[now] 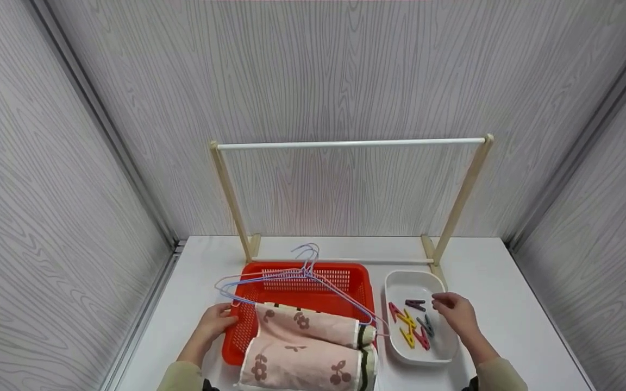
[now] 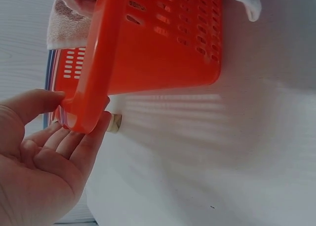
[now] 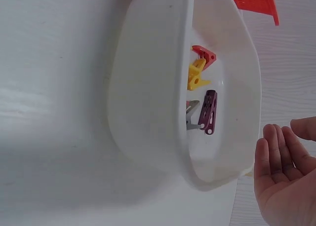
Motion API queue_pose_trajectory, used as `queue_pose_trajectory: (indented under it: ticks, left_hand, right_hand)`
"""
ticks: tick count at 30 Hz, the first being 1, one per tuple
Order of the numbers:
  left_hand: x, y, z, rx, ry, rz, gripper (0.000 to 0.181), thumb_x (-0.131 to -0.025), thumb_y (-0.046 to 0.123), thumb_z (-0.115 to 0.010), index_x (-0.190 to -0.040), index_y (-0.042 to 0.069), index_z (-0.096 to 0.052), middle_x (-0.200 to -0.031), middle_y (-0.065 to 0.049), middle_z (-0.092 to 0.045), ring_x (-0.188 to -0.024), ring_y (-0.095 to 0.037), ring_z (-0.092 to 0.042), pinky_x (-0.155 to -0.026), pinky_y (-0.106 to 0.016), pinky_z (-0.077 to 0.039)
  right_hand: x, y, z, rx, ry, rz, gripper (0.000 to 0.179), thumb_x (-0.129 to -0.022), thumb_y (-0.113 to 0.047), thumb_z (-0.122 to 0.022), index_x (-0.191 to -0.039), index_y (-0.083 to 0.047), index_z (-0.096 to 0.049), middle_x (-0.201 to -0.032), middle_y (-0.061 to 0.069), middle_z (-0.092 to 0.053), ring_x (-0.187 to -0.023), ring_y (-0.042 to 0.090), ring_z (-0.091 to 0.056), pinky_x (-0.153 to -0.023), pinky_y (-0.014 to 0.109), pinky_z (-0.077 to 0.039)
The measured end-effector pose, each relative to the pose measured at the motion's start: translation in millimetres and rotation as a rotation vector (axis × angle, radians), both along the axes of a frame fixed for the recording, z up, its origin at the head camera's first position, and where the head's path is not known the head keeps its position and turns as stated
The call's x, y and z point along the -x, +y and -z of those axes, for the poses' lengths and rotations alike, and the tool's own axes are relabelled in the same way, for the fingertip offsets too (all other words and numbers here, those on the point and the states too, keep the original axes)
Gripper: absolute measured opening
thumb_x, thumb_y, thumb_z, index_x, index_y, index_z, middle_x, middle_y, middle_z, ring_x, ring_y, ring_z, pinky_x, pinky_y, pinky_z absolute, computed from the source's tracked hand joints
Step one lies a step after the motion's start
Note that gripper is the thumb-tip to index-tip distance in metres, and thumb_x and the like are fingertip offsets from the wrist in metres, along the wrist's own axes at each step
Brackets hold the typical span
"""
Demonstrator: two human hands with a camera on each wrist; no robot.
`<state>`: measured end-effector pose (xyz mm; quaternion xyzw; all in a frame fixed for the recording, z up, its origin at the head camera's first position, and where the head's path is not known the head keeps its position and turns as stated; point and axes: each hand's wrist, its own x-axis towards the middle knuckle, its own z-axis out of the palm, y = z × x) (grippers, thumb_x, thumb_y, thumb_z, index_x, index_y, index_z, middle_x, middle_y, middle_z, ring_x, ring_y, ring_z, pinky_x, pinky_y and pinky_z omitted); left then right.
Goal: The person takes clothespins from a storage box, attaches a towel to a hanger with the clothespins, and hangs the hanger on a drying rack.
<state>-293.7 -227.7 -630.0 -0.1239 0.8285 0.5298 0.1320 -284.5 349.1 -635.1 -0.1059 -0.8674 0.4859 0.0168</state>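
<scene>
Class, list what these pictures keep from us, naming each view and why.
Basket: near rim, head view, hidden by the cloth.
Clips: right wrist view, some partly behind the tub's wall.
Hangers: left wrist view, mostly hidden by the basket.
Sleeves: head view, cut off by the bottom edge.

On table (image 1: 199,271): basket (image 1: 340,266) left of tub (image 1: 413,278), rack (image 1: 351,144) behind both. Hangers (image 1: 307,273) across basket top; cloth (image 1: 302,353) over basket's near side. Clothespins (image 1: 408,320) in tub.
</scene>
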Motion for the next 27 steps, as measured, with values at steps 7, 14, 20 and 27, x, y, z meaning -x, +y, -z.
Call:
queue_pose_trajectory:
  ticks: [7,14,20,27]
  left_hand:
    - [-3.6,0.0,-2.2,-0.036,0.003,-0.008,0.056,-0.102,0.007,-0.067,-0.148,-0.016,-0.044,-0.141,-0.037,-0.060,-0.125,-0.045,-0.066,-0.105,-0.051,-0.056]
    - [-5.1,1.3,-3.8,-0.049,-0.006,-0.021,0.054,-0.103,0.007,-0.065,-0.149,-0.014,-0.045,-0.141,-0.036,-0.061,-0.126,-0.044,-0.067,-0.106,-0.050,-0.056]
    - [-5.1,0.9,-1.8,-0.053,-0.014,-0.023,0.055,-0.104,0.008,-0.064,-0.150,-0.013,-0.044,-0.142,-0.035,-0.061,-0.127,-0.044,-0.066,-0.107,-0.050,-0.055]
    - [-5.3,0.2,0.1,-0.057,-0.019,-0.029,0.056,-0.105,0.010,-0.065,-0.152,-0.012,-0.044,-0.144,-0.034,-0.060,-0.130,-0.043,-0.065,-0.110,-0.052,-0.053]
  right_hand:
    - [4.9,-19,6.0,0.029,-0.003,-0.003,0.028,-0.101,-0.006,-0.066,-0.124,0.010,-0.069,-0.114,0.022,-0.074,-0.094,0.012,-0.067,-0.075,0.016,-0.051]
    - [9.2,-35,16.3,0.050,-0.018,0.000,0.028,-0.100,-0.007,-0.069,-0.122,0.010,-0.070,-0.113,0.021,-0.075,-0.092,0.013,-0.067,-0.076,0.019,-0.051]
    - [10.7,-44,27.1,0.011,-0.017,-0.015,0.022,-0.098,-0.008,-0.073,-0.115,0.005,-0.075,-0.111,0.018,-0.077,-0.088,0.011,-0.063,-0.075,0.020,-0.050]
    - [14.3,-52,38.3,-0.026,-0.058,-0.024,0.027,-0.099,-0.012,-0.072,-0.120,0.005,-0.073,-0.114,0.020,-0.075,-0.100,0.025,-0.068,-0.087,0.032,-0.055]
